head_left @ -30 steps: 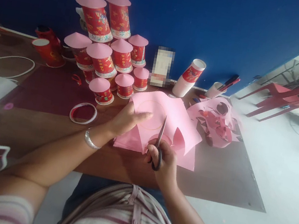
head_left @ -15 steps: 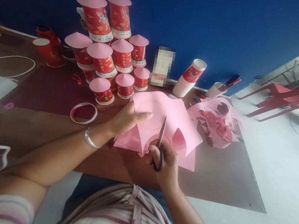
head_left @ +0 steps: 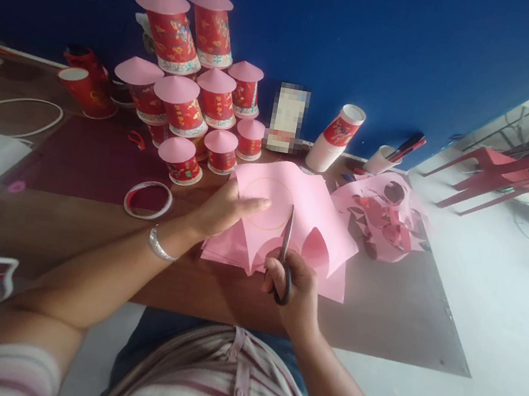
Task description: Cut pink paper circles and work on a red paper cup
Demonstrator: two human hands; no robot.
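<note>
Paper (head_left: 315, 196), one pink sheet with a cut and curling near edge, is held over a pile (head_left: 219, 251) of like sheets on the table (head_left: 391, 320); whether sheet and pile are touching cannot be told. It is judged light and thin, stiff enough for a curl to be kept, easily creased, and liable to be torn at the narrow points. It is best gripped flat by the uncut left margin, near the drawn circle (head_left: 273, 189), with the flap (head_left: 317, 251) left unpressed.

The sheet is pinched at its left side by the left hand (head_left: 229, 209) — thumb laid on top, its tip inside the circle, the other fingers hidden beneath. Scissors (head_left: 287, 235) are gripped in the right hand (head_left: 298, 285), fingers curled about the handles; the tips are placed at the circle's right side. Blade gap cannot be told.

Against the frame half a second earlier, little is changed: right hand and handles are shifted slightly rightward, tips nearly in place. No shift is noted in the left hand.
</note>
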